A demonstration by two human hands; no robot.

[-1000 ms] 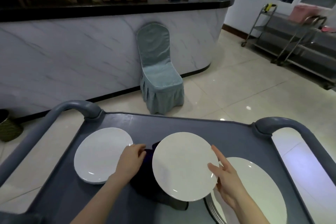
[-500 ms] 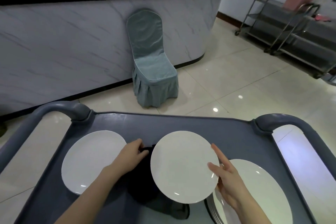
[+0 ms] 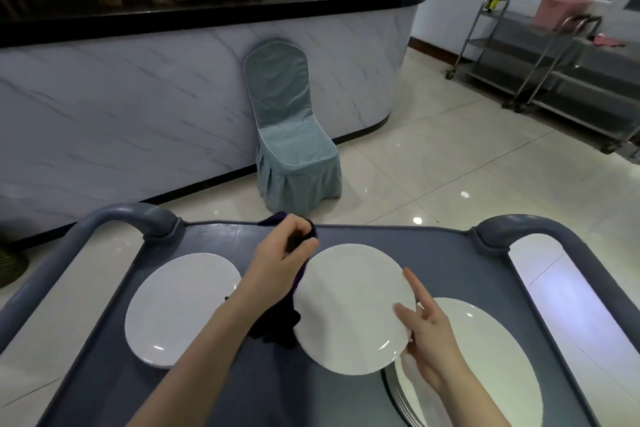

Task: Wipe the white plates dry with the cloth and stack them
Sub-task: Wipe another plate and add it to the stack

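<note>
A white plate (image 3: 349,305) is held tilted above the grey cart top (image 3: 443,253), gripped at its right rim by my right hand (image 3: 429,336). My left hand (image 3: 280,263) is closed on a dark purple cloth (image 3: 277,326), raised near the plate's upper left edge; the cloth hangs down behind the plate. A single white plate (image 3: 180,305) lies flat on the cart's left side. On the right, a stack of white plates (image 3: 485,364) sits partly under my right hand.
The cart has raised grey handles at the left (image 3: 131,218) and right (image 3: 540,229). Beyond it stand a covered blue-grey chair (image 3: 291,142), a marble-fronted counter (image 3: 138,107) and metal trolleys (image 3: 561,80) on a tiled floor.
My left hand has lifted up and away from me with the cloth bunched in it, from beside the plate to its top left edge. The right hand keeps holding the plate.
</note>
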